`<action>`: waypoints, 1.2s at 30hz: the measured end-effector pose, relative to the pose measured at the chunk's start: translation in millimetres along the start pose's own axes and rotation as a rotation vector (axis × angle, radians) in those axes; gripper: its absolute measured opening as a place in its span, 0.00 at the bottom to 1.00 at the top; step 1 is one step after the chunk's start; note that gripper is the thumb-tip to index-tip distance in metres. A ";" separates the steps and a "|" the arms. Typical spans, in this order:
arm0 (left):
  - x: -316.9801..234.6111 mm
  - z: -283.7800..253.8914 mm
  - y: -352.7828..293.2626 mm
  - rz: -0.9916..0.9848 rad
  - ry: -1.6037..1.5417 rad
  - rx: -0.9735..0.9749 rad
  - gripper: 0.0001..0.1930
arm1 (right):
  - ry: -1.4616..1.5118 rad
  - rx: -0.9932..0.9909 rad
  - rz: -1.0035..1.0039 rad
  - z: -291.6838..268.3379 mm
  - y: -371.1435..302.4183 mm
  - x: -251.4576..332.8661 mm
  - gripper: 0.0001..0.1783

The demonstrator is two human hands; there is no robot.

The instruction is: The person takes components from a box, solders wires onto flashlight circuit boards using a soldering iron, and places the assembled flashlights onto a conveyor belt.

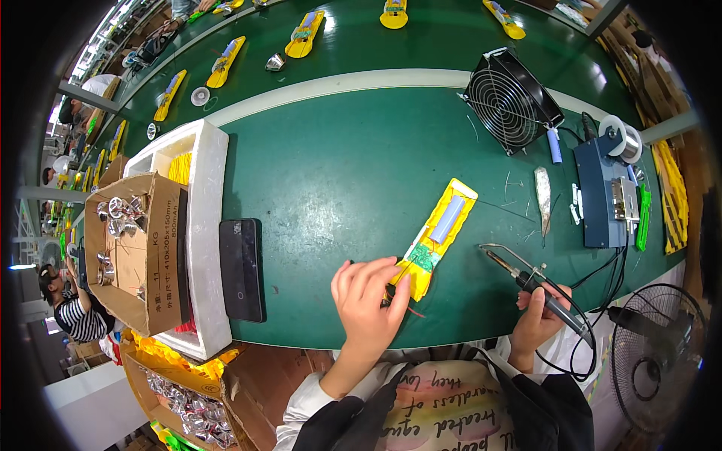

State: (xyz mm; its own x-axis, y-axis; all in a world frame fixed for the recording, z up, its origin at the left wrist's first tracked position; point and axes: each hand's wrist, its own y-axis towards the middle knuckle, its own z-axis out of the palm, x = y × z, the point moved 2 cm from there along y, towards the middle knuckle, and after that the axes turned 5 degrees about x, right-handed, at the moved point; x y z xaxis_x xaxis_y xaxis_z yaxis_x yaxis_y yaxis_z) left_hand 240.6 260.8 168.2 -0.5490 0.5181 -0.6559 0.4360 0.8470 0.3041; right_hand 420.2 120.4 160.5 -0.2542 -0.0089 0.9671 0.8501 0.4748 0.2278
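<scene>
A yellow plastic housing [465,197] lies slanted on the green bench before me. Inside it sit a lilac cylindrical battery cell [449,219] and a small green circuit board [423,256]. My left hand [370,295] is closed at the housing's lower left end, fingertips and thumb against its edge. Something small and dark shows under those fingers, and a thin red wire sticks out near the thumb. Right of the housing, my right hand [538,319] grips a soldering iron [556,307] by its dark handle. Its tip points up and left, apart from the board.
At right stand a blue soldering machine [599,195] with a solder wire reel [621,140], a black box fan [510,101] and a round fan [653,359]. Left are a dark phone [242,270], a foam box [208,248] and a carton [167,259] of reflectors. More housings line the far belt.
</scene>
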 end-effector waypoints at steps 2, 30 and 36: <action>0.8 -11.9 -1.7 0.051 0.000 0.030 0.08 | 0.007 -0.002 -0.003 0.9 2.1 0.7 0.07; -0.2 -4.0 -1.9 -0.061 -0.131 -0.031 0.05 | 0.125 0.010 -0.014 3.8 0.0 14.4 0.11; 0.4 5.8 -2.2 -0.025 -0.033 -0.028 0.07 | 0.134 0.188 0.028 22.7 0.8 28.4 0.14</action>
State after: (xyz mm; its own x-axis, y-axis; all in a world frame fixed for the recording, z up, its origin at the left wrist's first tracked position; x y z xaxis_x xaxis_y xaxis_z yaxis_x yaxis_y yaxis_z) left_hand 243.5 258.5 163.3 -0.5350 0.4930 -0.6860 0.4024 0.8627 0.3062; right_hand 403.3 140.5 185.6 -0.1571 -0.1044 0.9821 0.7520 0.6320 0.1875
